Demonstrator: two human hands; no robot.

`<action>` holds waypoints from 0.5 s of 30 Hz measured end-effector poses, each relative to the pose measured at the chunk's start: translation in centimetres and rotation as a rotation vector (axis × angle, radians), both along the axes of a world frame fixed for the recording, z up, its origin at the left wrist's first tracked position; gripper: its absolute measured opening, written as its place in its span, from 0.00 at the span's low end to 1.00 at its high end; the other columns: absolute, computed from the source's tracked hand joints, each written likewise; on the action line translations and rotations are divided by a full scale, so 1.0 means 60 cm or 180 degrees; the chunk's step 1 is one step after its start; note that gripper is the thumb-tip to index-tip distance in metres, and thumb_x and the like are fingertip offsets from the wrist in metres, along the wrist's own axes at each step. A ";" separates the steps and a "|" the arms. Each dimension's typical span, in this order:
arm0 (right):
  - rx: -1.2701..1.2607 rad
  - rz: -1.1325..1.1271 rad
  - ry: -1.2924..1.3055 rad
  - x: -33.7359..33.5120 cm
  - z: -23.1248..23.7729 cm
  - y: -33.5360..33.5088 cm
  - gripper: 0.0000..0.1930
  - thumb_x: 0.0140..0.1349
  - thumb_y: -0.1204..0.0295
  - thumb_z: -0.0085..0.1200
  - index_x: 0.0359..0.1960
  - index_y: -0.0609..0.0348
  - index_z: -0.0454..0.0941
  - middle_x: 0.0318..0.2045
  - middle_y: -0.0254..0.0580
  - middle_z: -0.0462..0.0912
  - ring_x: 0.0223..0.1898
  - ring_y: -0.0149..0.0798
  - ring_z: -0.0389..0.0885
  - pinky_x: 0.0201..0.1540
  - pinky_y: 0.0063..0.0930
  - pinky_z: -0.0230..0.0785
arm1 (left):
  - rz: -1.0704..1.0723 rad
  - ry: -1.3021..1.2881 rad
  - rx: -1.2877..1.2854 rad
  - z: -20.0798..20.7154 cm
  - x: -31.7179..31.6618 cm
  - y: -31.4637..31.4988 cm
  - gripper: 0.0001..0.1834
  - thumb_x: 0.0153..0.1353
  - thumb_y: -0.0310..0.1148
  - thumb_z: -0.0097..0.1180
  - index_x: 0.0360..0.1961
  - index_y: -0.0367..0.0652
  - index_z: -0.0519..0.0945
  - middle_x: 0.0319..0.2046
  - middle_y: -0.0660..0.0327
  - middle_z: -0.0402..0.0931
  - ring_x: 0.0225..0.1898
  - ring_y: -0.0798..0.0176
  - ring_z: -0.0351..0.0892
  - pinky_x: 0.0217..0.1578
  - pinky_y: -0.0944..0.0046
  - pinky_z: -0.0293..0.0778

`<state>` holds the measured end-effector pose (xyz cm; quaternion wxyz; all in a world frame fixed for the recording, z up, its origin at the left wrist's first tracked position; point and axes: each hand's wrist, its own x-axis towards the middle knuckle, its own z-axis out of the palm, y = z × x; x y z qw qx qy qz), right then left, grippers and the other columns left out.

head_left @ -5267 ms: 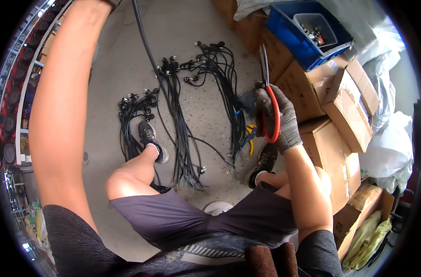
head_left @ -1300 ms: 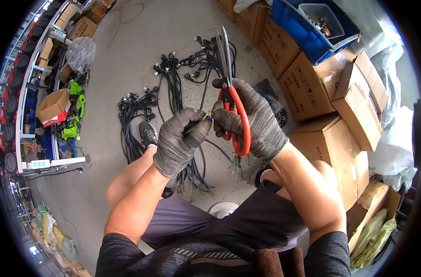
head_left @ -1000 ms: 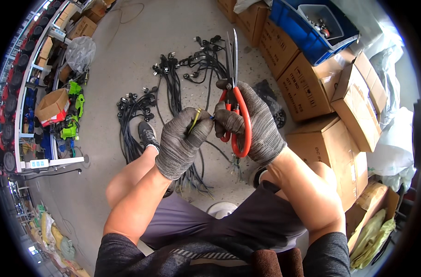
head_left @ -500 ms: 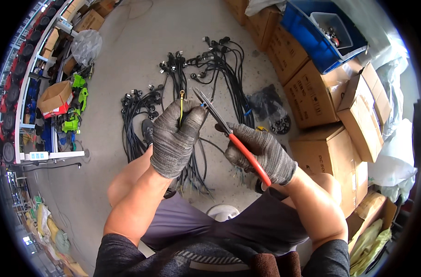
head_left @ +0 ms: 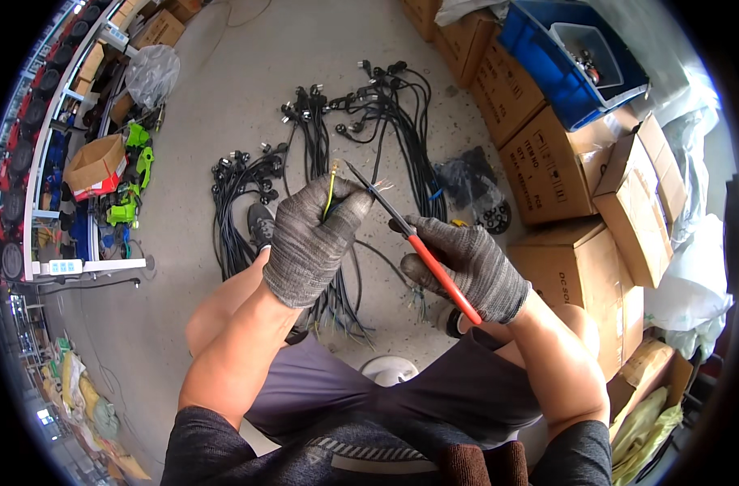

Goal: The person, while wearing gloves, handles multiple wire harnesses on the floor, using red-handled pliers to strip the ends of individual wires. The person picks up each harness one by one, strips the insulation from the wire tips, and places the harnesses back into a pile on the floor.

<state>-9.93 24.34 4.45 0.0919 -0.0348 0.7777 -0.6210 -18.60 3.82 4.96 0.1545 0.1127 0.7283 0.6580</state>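
My gloved left hand point(head_left: 314, 243) is closed on a cable end between thumb and fingers. A yellow-green wire point(head_left: 331, 196) with a ring terminal at its tip sticks up from this grip. Bare copper strands point(head_left: 383, 186) fan out beside the fingertips. My right hand, also gloved, point(head_left: 475, 271) is wrapped round a pair of red-handled scissors point(head_left: 437, 271). Their dark blades slant up and left, nearly together, with the tips by the ring terminal and the strands close along their edge. The rest of the held cable is largely hidden by the left hand.
Bundles of black power cords point(head_left: 244, 190) with plugs lie on the floor ahead, stripped ends toward me. Cardboard boxes point(head_left: 548, 162) and a blue crate point(head_left: 540, 69) line the right. A shelf rack point(head_left: 102, 270) stands left, holding an open carton point(head_left: 94, 166).
Both hands have shifted slightly right. The scissor blades have come closer together. Loose copper strands now show beside the left fingertips, where a short blue wire end was visible before.
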 end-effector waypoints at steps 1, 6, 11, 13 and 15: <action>0.0149 0.0038 -0.0151 0.000 0.006 0.000 0.20 0.60 0.70 0.66 0.51 0.67 0.78 0.29 0.44 0.84 0.30 0.26 0.78 0.36 0.24 0.74 | -0.0021 -0.0133 0.0086 0.000 0.000 -0.001 0.04 0.64 0.30 0.62 0.36 0.41 0.81 0.19 0.70 0.69 0.17 0.77 0.62 0.18 0.74 0.58; -0.0002 0.0045 -0.0180 0.009 0.012 -0.004 0.18 0.64 0.69 0.62 0.52 0.65 0.78 0.28 0.37 0.81 0.30 0.26 0.76 0.36 0.23 0.72 | 0.0008 -0.0302 0.0181 0.005 0.001 0.006 0.05 0.63 0.31 0.63 0.36 0.42 0.81 0.18 0.71 0.68 0.17 0.77 0.63 0.18 0.74 0.59; -0.1137 -0.0445 -0.0890 0.020 0.021 -0.011 0.19 0.68 0.66 0.58 0.56 0.61 0.74 0.26 0.32 0.77 0.28 0.23 0.75 0.31 0.21 0.69 | 0.0031 -0.0539 0.0227 0.009 0.000 0.005 0.07 0.62 0.32 0.63 0.38 0.42 0.80 0.17 0.71 0.67 0.16 0.77 0.61 0.17 0.73 0.58; -0.1316 -0.0848 -0.0829 0.010 0.039 0.002 0.21 0.66 0.70 0.60 0.59 0.61 0.72 0.27 0.29 0.78 0.19 0.19 0.70 0.20 0.16 0.63 | -0.0592 0.0014 0.0271 0.026 0.002 -0.006 0.08 0.64 0.34 0.61 0.38 0.42 0.78 0.15 0.70 0.64 0.14 0.75 0.59 0.16 0.72 0.58; -0.1593 -0.0896 -0.0959 0.003 0.041 0.022 0.22 0.68 0.66 0.59 0.59 0.59 0.69 0.21 0.29 0.76 0.17 0.25 0.74 0.18 0.21 0.66 | -0.0689 -0.0508 0.0843 0.062 0.026 -0.015 0.09 0.66 0.37 0.57 0.36 0.43 0.77 0.14 0.68 0.63 0.13 0.73 0.59 0.15 0.70 0.58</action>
